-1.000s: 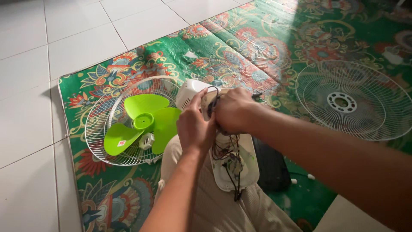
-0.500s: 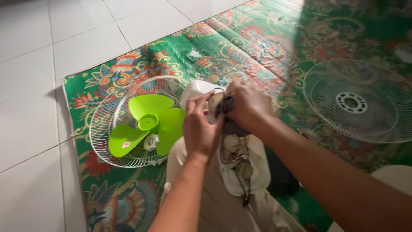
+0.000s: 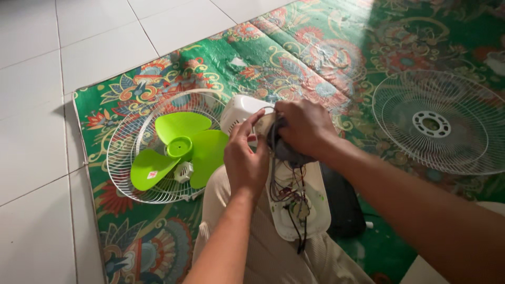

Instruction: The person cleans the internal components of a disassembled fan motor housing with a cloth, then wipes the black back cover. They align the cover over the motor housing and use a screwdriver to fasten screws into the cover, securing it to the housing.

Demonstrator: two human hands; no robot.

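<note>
A white fan body (image 3: pixel 307 202) lies opened on my lap, with coloured wires and a small part showing inside. My right hand (image 3: pixel 302 126) grips the dark motor at its upper end. My left hand (image 3: pixel 244 160) holds the white rounded head (image 3: pixel 238 110) of the housing from the left, fingers curled on its edge. A lime green fan blade (image 3: pixel 179 150) rests in a white wire grille (image 3: pixel 131 142) to the left.
A second white wire grille (image 3: pixel 442 123) lies at the right on the green patterned mat (image 3: pixel 326 47). A black object (image 3: pixel 344 208) sits beside my leg. White floor tiles (image 3: pixel 37 131) lie to the left and behind.
The view has shifted slightly; both hands stay on the fan body and motor, with the fingers adjusting a little at the top.
</note>
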